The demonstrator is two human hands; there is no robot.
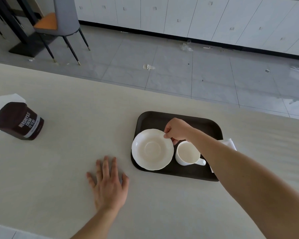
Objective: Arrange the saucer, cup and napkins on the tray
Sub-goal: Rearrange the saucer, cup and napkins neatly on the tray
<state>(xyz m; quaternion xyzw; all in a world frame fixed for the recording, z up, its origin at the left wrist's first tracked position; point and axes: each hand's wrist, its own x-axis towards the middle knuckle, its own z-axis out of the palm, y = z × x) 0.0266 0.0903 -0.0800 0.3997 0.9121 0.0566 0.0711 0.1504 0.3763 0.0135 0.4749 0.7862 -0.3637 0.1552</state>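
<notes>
View from my head camera: my right hand (177, 131) pinches the far rim of the white saucer (152, 149), thumb on top and fingers beneath, while my left hand (109, 182) lies flat and spread on the pale surface (67, 169), holding nothing. The saucer sits on the left part of the dark tray (179, 119), its left rim slightly overhanging the tray edge; the white cup (187, 153) stands just beside it, handle toward me and to the right. A white napkin (229, 143) shows past the tray's right edge, mostly hidden by my forearm. Risks, as I judge them: a one-point rim pinch could let the saucer tilt and slip, or swing into the cup. The far half of the tray is bare, offering room; the Hershey's cocoa tub (18, 122) stands well apart at left.
</notes>
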